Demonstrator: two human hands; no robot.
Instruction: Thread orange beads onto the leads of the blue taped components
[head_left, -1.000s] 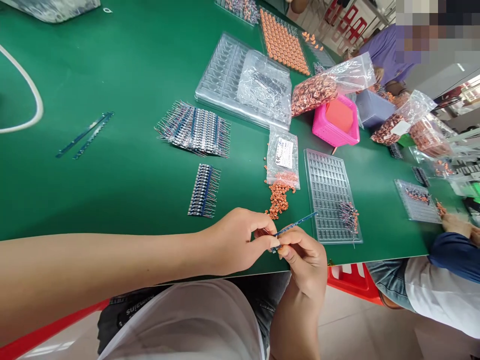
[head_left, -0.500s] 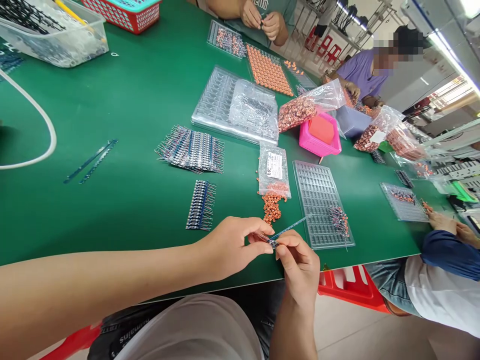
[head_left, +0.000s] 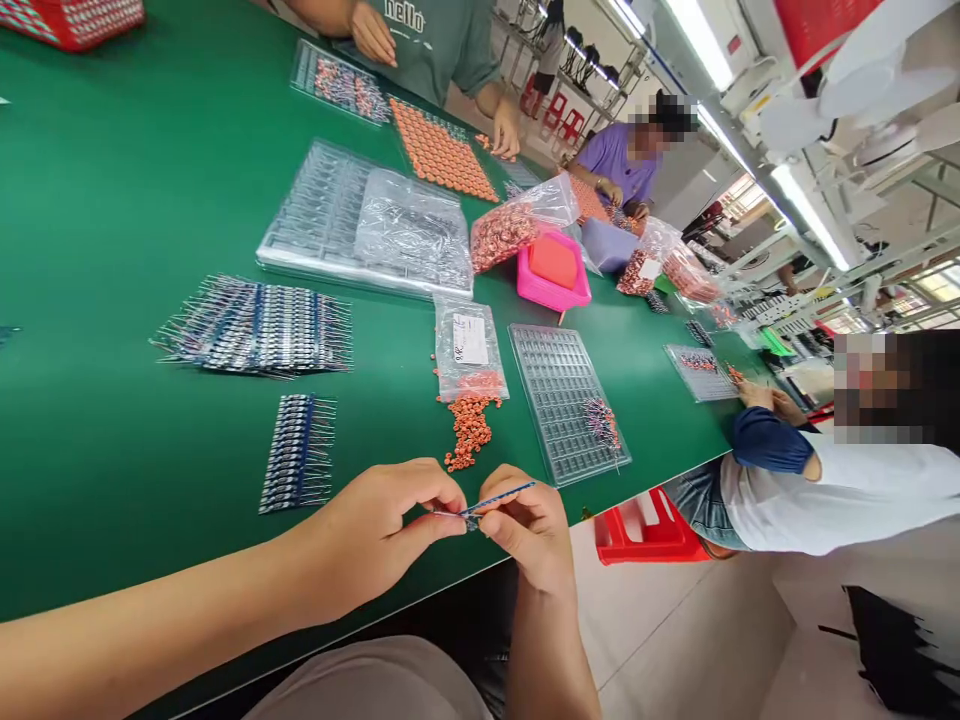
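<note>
Holds a slender dark-blue strip at the fingertips of the left hand and the right hand, over the green-topped desk and just inside its near edge. Runs lengthwise from between the two thumbs out to the right and slightly toward the far edge, roughly along the slant of the near edge. Passes across the fingers of the right hand, leaving most of the visible length nearer to that hand. Pinches at the strip's left end with left thumb and forefinger, along with some fine wire leads. Pinches just beside with right thumb and forefinger, nearly tip to tip with the left; cannot tell apart the small dark parts between. Shows, just beyond the hands, a loose heap of small orange rings, then a clear plastic bag with a white label. Shows, to the right, a clear ribbed plastic tray, with a bunch of orange-tipped wired parts by its right edge. Shows, beyond the left forearm, a neat row of blue-taped components, and farther off a fanned stack of similar ones.
</note>
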